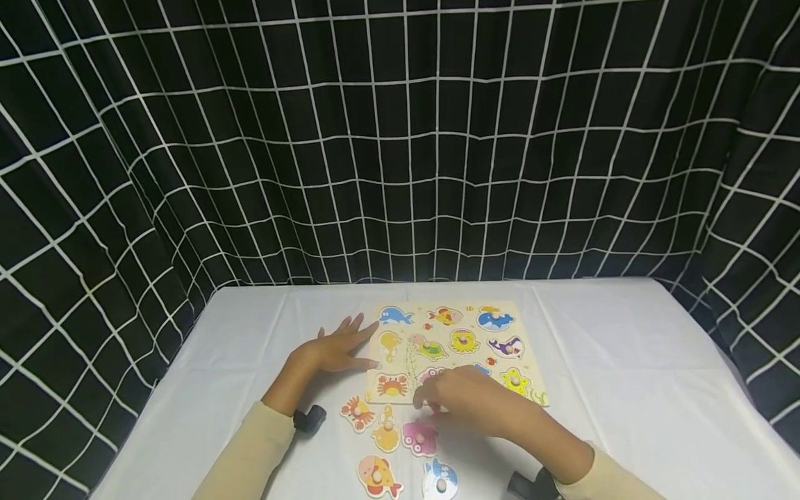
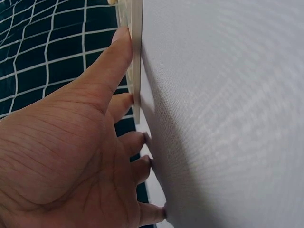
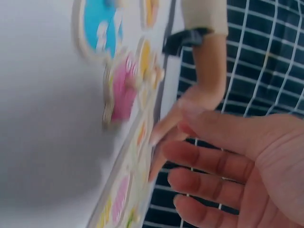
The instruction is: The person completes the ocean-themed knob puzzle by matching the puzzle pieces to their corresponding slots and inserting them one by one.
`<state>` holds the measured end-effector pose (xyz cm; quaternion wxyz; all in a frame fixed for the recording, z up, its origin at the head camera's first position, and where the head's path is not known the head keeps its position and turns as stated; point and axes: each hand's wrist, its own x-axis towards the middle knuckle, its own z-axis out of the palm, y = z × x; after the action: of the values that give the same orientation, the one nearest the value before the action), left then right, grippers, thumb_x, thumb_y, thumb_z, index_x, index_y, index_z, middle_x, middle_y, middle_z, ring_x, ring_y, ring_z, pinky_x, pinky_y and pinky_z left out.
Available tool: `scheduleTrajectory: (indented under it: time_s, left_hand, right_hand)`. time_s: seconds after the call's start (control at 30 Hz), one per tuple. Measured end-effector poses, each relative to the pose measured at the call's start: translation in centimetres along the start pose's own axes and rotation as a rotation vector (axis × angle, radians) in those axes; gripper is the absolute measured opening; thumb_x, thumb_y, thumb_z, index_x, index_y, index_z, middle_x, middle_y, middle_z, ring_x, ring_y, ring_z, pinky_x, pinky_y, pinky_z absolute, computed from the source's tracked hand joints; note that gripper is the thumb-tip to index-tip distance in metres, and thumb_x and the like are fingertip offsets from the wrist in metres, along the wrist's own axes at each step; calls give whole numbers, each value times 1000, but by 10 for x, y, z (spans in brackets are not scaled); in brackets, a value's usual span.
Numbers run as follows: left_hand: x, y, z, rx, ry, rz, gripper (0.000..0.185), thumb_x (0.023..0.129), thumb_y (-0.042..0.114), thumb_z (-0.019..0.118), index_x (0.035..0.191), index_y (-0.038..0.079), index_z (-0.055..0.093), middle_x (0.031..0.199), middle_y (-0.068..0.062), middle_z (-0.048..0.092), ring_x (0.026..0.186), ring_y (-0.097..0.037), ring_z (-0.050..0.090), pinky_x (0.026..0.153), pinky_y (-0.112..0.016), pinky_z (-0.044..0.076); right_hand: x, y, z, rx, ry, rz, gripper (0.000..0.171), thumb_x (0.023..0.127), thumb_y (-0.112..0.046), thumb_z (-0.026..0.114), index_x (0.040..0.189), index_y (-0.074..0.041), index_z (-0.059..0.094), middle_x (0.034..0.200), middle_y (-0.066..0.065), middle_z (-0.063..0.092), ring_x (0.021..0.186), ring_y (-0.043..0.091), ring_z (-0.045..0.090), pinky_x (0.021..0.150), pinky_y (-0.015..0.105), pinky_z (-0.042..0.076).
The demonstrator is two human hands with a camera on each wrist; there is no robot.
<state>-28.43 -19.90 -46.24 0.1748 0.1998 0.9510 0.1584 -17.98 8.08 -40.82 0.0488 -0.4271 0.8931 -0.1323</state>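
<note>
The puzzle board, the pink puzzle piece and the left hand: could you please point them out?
puzzle board [image 1: 465, 305]: head view, far edge.
pink puzzle piece [image 1: 417, 439]: head view, its middle.
left hand [image 1: 334, 349]: head view, back of hand.

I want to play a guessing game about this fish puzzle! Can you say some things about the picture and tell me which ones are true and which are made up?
1. The left hand lies flat beside the puzzle board. True.
2. All the pieces sit in the board. False: several, like the pink piece, lie loose on the white table.
3. The right hand is over the board's near edge. True.
4. The curtain behind is plain red. False: it is black with white lines.
</note>
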Motion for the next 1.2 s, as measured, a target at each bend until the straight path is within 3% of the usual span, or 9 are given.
scheduleTrajectory:
  time_s: [0.13, 0.3, 0.57, 0.83, 1.2]
  left_hand:
    - [0, 1, -1, 0, -2, 4, 89, 93, 63, 60, 163, 24, 22, 170, -15, 7, 156, -38, 2, 115, -74, 5]
    - [0, 2, 0, -13, -6, 15, 88, 94, 61, 60, 164, 23, 22, 170, -16, 6, 156, -39, 2, 114, -75, 6]
    - [1, -1, 4, 1, 4, 8, 88, 93, 63, 60, 163, 25, 23, 170, -15, 7, 156, -38, 3, 115, -74, 6]
    - [-2, 1, 2, 4, 14, -5, 87, 93, 62, 60, 163, 25, 24, 170, -14, 8, 156, -36, 3, 116, -73, 6]
    - [-1, 1, 0, 8, 11, 1, 87, 94, 60, 61, 163, 23, 24, 170, -15, 8, 156, -38, 3, 115, -74, 5]
  right_hand:
    - [-2, -12, 5, 90, -77, 2, 10, 89, -26, 79, 98, -23, 79, 79, -21, 66, 72, -3, 56, 75, 24, 52]
    - [-6, -18, 12, 37, -119, -26, 16, 86, -19, 81, 99, -27, 79, 80, -22, 65, 70, -3, 54, 77, 22, 52]
    - [-5, -16, 24, -63, -85, -110, 10, 86, -20, 81, 92, -29, 79, 77, -21, 64, 69, -4, 56, 70, 15, 48]
    - [-4, -17, 25, 18, -86, -43, 12, 89, -20, 78, 99, -26, 77, 88, -19, 71, 75, -3, 60, 78, 22, 53]
    - [-1, -6, 33, -6, -51, -56, 15, 87, -12, 74, 88, -27, 71, 75, -22, 58, 65, -1, 49, 68, 18, 47]
